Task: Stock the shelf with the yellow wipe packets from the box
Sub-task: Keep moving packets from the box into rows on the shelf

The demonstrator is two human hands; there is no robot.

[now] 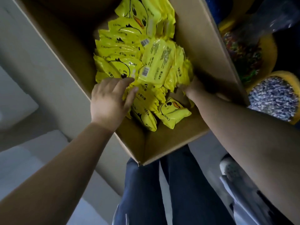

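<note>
An open cardboard box (201,46) holds several yellow wipe packets (155,64) printed with a duck face. My left hand (110,98) reaches into the box from the left, its fingers spread and resting on the packets. My right hand (190,88) is in the box at the right side, its fingers buried under a bunch of upright packets (180,73) and mostly hidden. One packet (173,112) lies loose at the near end of the box. No shelf is in view.
To the right of the box stand yellow-rimmed containers with small coloured items (274,98). A pale floor and a light-coloured ledge (19,95) lie at the left. My legs in dark trousers (154,192) are below the box.
</note>
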